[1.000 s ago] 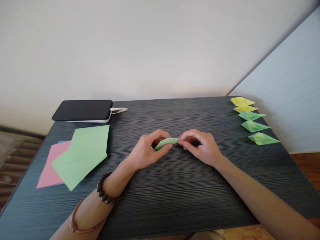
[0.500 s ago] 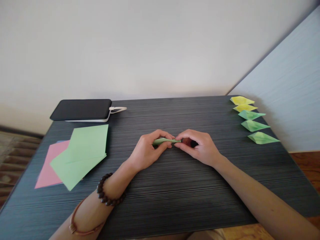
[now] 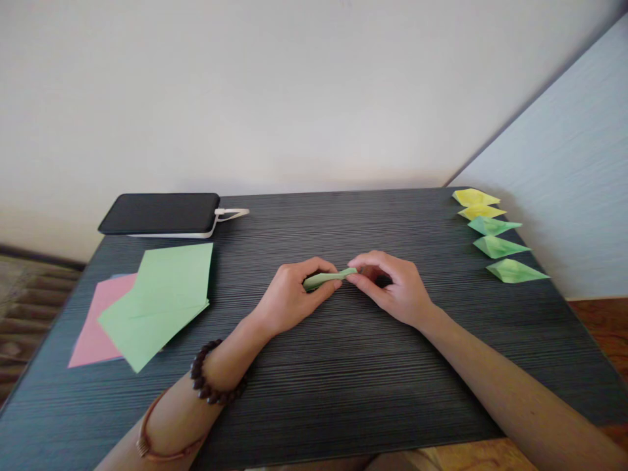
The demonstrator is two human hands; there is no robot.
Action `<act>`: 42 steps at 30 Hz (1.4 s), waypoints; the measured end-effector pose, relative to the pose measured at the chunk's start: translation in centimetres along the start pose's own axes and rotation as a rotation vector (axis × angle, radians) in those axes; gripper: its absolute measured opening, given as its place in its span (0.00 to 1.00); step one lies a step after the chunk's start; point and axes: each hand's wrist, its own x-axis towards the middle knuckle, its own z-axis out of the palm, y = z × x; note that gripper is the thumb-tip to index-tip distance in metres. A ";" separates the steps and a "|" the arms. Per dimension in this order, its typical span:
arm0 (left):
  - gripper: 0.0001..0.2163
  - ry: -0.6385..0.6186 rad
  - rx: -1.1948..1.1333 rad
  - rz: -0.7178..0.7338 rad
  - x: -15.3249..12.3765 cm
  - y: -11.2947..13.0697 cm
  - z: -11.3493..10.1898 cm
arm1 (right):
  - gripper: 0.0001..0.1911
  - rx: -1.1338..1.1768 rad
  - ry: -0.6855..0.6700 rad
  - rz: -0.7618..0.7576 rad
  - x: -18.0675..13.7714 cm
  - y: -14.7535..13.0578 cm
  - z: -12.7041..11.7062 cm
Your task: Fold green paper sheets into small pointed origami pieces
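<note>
Over the middle of the dark table, a narrow piece of folded green paper (image 3: pixel 321 279) lies between my two hands. My left hand (image 3: pixel 287 297) pinches it along its length, thumb in front and fingers behind. At the paper's right end, the thumb and forefinger of my right hand (image 3: pixel 392 284) grip the tip. Part of the fold is hidden behind the fingers. On the right side of the table stands a column of folded paper pieces: yellow ones (image 3: pixel 475 197) at the back and green ones (image 3: pixel 515 271) nearer me.
Loose green sheets (image 3: pixel 169 281) overlap a pink sheet (image 3: pixel 98 327) at the left. Behind them a black phone-like slab (image 3: pixel 159 213) rests on a white object, with a white cable (image 3: pixel 235 213) plugged in. A wall (image 3: pixel 314 91) borders the table's (image 3: pixel 314 405) back edge.
My right hand has shifted slightly right and up, and the green paper's right tip is now raised and more visible. Both hands keep their pinch.
</note>
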 end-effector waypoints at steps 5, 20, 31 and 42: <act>0.10 0.064 -0.062 -0.131 -0.1 0.2 0.0 | 0.05 -0.117 0.155 -0.053 -0.2 0.0 0.1; 0.09 0.096 0.007 -0.090 -0.1 0.1 0.2 | 0.06 -0.352 0.135 -0.133 -0.2 -0.1 0.3; 0.05 0.114 0.193 0.222 -0.2 -0.6 0.4 | 0.06 -0.224 -0.196 0.103 -0.1 0.1 -0.3; 0.04 0.140 0.204 0.215 -0.3 -0.5 0.4 | 0.07 -0.106 -0.132 0.195 -0.1 0.1 -0.1</act>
